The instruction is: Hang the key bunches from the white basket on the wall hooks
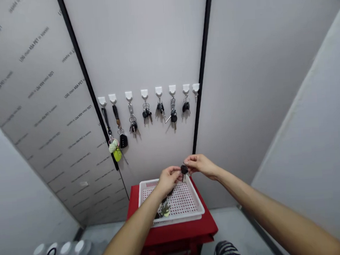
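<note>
A small bunch of keys with black heads (184, 169) hangs between my two hands, just above the far side of a white perforated basket (200, 207). My left hand (170, 177) pinches it from the left, fingers closed. On the other side my right hand (200, 166) grips the top of the bunch, probably at its ring, which is too small to make out. Inside the basket, more keys (164, 210) lie at the left, partly covered by my left forearm.
The basket stands on a red stool (191, 231). Along the wall, several white hooks (144, 93) carry key bunches, among them a black car key (123, 141) and a yellow-green fob (117, 154). Capped bottles (66, 249) stand at lower left.
</note>
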### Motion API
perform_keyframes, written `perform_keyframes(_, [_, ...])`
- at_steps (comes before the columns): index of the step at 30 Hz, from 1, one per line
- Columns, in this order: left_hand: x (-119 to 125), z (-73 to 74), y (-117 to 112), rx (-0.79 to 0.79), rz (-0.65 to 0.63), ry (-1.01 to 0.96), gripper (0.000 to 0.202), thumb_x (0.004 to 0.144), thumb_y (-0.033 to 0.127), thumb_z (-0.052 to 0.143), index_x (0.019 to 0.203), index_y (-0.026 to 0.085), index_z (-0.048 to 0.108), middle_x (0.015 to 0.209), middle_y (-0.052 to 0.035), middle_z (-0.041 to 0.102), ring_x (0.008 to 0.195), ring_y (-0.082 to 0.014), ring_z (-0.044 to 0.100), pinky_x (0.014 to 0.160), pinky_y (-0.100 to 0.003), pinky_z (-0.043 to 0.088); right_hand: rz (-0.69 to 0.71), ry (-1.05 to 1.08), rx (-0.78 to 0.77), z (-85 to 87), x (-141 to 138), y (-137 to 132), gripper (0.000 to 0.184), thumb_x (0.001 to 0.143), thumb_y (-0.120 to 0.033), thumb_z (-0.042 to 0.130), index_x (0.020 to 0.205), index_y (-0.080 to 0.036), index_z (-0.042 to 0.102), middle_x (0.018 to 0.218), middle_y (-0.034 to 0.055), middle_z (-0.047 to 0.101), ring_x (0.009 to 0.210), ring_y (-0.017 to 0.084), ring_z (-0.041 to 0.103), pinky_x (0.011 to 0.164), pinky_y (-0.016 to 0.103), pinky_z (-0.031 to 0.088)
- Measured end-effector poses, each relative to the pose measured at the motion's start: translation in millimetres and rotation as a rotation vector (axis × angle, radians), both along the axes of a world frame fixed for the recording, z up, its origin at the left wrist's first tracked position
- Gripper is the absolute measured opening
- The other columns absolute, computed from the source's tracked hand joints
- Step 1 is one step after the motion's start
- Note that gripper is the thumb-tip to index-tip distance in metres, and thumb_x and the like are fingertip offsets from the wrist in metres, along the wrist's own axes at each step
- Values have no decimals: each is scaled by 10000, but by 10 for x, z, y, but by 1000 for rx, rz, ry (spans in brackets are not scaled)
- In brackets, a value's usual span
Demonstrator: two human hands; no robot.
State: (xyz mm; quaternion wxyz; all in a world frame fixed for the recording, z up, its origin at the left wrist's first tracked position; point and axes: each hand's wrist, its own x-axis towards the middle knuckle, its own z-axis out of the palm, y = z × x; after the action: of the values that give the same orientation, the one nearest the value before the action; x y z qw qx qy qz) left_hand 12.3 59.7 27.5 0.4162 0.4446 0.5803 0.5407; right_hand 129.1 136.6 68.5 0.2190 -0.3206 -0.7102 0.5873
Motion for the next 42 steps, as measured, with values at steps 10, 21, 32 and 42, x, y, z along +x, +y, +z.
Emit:
perform_keyframes(10, [-343, -592, -277, -326, 92, 967, 223, 566, 144, 462, 769, 170, 550, 754, -40, 574, 719, -143, 498, 610, -223, 342, 248, -455, 592, -674, -129, -164, 144, 568, -161, 434, 550, -125, 572, 464, -15, 511, 439, 54, 399, 432, 164, 279])
perform_keyframes(21, [-356, -450, -165, -157, 164, 675, 120, 582, 179, 449, 594, 123, 555, 552, -7, 536, 536, -93, 458, 516, -188, 321, 51, -228, 553, -862, -434, -284, 181, 603, -209, 410, 554, -125, 563, 490, -1, 511, 470, 73, 410, 466, 183, 292])
perform_keyframes(32, [-98, 895, 304, 193, 114, 458, 95, 552, 196, 483, 507, 116, 508, 463, 35, 453, 459, -59, 394, 472, -176, 314, -189, 217, 274, 275, -134, 1, 143, 560, -263, 486, 599, -128, 511, 486, -41, 447, 436, 40, 381, 423, 166, 321])
perform_keyframes(42, [173, 1501, 847, 392, 71, 523, 229, 602, 152, 452, 824, 118, 497, 747, -43, 555, 642, -80, 475, 619, -201, 375, -634, 367, 411, 1433, -38, 753, 113, 551, -240, 472, 559, -131, 500, 457, -21, 464, 399, 53, 412, 376, 171, 331])
